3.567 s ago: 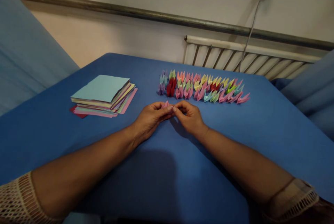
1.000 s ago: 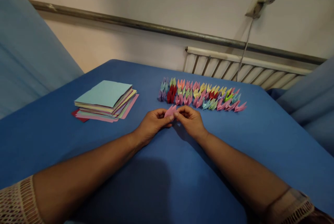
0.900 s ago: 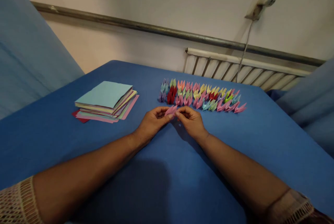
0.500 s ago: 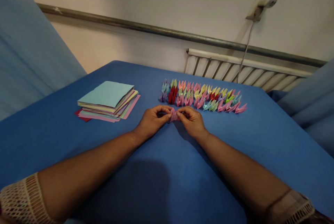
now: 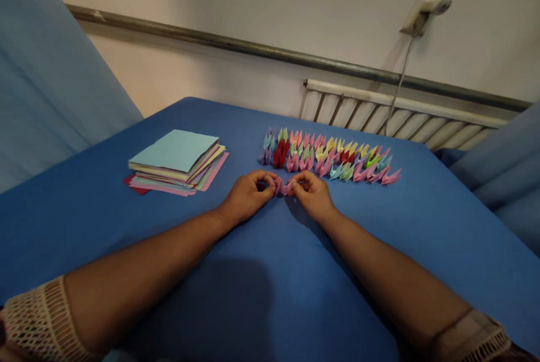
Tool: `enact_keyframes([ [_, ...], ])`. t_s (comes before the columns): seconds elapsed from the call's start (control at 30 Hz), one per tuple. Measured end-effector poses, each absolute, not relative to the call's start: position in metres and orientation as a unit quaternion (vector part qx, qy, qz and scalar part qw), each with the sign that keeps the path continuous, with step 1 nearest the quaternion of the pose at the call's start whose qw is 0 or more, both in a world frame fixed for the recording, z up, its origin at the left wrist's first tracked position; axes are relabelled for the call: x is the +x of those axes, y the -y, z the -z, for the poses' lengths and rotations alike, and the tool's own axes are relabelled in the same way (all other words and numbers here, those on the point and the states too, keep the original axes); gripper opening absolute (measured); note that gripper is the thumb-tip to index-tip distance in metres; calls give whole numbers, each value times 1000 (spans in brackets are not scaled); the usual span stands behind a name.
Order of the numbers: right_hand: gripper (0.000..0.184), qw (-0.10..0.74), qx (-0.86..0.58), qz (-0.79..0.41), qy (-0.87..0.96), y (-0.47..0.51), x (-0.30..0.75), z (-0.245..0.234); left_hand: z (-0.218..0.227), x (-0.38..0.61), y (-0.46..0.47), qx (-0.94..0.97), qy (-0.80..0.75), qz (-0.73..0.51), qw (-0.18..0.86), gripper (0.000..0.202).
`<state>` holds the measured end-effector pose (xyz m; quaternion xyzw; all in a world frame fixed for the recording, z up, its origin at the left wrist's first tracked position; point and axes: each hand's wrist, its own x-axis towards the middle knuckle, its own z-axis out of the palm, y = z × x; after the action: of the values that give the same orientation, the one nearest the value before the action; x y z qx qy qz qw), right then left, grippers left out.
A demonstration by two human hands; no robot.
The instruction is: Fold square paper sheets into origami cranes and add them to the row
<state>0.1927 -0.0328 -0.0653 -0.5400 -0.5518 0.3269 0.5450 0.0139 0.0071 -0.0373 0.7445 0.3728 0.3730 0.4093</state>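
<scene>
A small pink folded paper piece [image 5: 283,186] sits low over the blue tabletop [image 5: 270,272] between my two hands. My left hand [image 5: 247,196] pinches its left end with closed fingertips. My right hand [image 5: 311,193] pinches its right end in the same way. Just beyond my hands stand rows of several small folded paper pieces [image 5: 327,154] in pink, red, yellow, green and purple. A stack of coloured paper squares [image 5: 177,161], light blue on top, lies to the left of my left hand.
A radiator [image 5: 392,117] and a metal rail [image 5: 253,50] run along the wall behind the table. A wall fitting with a hanging cord [image 5: 415,16] is at the upper right. Blue fabric rises at the far left [image 5: 50,86] and right [image 5: 502,165].
The pink piece has been pulled out wider between my fingertips and lowered toward the table. My hands stayed in the same spot; the view shifted slightly.
</scene>
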Motion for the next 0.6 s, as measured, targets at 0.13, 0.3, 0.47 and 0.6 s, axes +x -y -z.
enact_keyframes([
  [0.13, 11, 513, -536, -341, 578, 34, 192, 66, 35, 14, -7, 741, -373, -355, 430, 10],
  [0.3, 7, 495, -516, -339, 611, 36, 190, 65, 36, 15, -6, 737, -353, -340, 465, 13],
  [0.47, 12, 544, -491, -363, 575, 35, 189, 63, 37, 16, -3, 723, -368, -345, 472, 16],
  [0.6, 19, 576, -486, -367, 545, 36, 189, 57, 37, 16, -1, 725, -361, -368, 457, 16],
])
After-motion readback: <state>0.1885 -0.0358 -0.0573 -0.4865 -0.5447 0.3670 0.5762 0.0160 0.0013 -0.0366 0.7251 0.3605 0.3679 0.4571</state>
